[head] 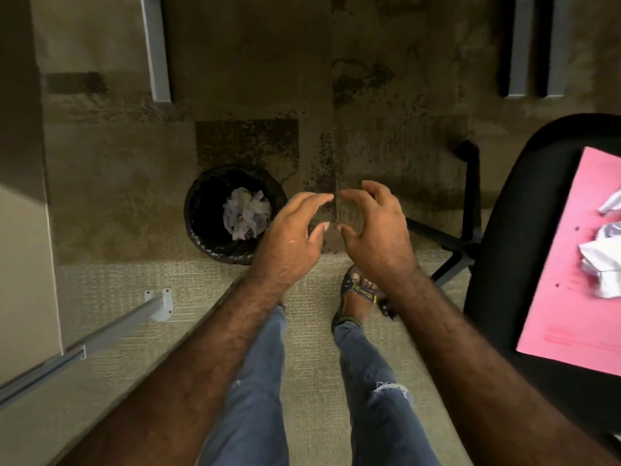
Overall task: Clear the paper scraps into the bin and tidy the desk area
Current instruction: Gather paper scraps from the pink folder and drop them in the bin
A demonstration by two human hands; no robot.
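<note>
A round black bin (201, 210) with a dark liner stands on the carpet, and crumpled paper scraps (246, 212) lie inside it. My left hand (292, 237) hovers just right of the bin's rim, fingers loosely spread and holding nothing. My right hand (373, 227) faces it, fingertips almost touching the left's, also holding nothing. More crumpled white scraps (601, 260) lie on a pink folder (571, 297) at the right edge.
A black office chair (497, 237) carries the pink folder, its base legs (460, 243) spread over the floor. Grey desk legs (156, 48) stand at the back, and a grey rail (100, 338) runs at lower left. My sandalled foot (359, 294) stands below my hands.
</note>
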